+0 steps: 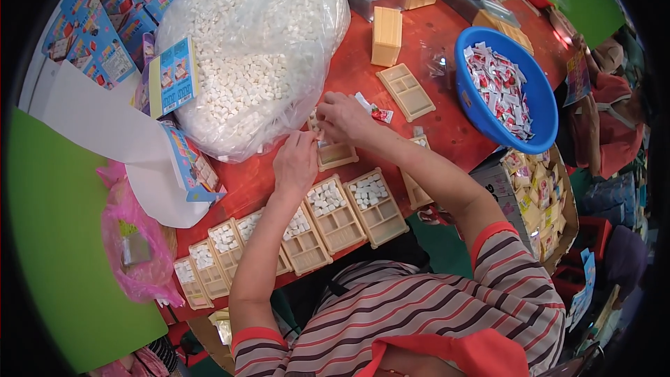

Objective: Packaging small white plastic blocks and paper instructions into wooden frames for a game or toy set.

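A blue bowl (474, 108) of red-and-white wrapped sweets sits on the red desk (447, 28). Blue printed cartons (105, 21) lie far left, a pink plastic bag (136, 248) below them.

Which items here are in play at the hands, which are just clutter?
In play: left hand, right hand, beige tray under them, bag of white pieces, filled trays.
Lying about: blue bowl, pink bag, printed cartons.

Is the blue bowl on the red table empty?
No, the blue bowl holds a heap of small red-and-white wrapped packets.
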Tool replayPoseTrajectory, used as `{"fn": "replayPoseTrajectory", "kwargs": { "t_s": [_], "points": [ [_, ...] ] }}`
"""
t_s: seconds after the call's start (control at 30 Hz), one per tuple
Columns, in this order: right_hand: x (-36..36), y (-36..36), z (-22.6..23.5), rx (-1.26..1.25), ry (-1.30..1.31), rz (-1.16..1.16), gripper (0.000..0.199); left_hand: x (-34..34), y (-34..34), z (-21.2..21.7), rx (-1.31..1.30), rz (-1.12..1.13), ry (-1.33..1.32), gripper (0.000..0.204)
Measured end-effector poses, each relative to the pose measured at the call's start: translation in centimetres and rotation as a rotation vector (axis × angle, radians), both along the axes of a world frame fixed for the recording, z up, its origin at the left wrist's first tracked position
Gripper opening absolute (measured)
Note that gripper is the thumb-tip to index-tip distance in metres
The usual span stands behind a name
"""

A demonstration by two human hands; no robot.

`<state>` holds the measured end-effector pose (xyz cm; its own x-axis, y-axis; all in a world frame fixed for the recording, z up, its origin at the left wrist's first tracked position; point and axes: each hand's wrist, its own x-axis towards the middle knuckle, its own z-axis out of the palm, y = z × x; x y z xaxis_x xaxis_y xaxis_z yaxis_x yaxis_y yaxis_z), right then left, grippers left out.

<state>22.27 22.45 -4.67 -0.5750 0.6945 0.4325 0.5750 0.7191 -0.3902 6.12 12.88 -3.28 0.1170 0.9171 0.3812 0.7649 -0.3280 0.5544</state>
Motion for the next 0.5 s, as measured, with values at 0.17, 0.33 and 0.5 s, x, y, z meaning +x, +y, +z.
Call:
{"fn": "replayPoseTrajectory", "kwargs": {
  "t_s": [0.17,0.33,0.5],
  "points": [
    [1.1,0.5,0.8,-0.101,0.024,-0.056,0.015,0.8,-0.3,-0.1,0.121,-0.169,0.338,0.009],
    [1.0,0.5,0.4,-0.053,0.001,-0.074,0.012,2.1,-0.8,0.7,0.104,-0.166,0.473,0.01],
    [1.5,0.6,0.5,-0.064,0.025,-0.057,0.013,1.5,0.1,0.8,0.083,-0.105,0.363,0.021]
  ]
}}
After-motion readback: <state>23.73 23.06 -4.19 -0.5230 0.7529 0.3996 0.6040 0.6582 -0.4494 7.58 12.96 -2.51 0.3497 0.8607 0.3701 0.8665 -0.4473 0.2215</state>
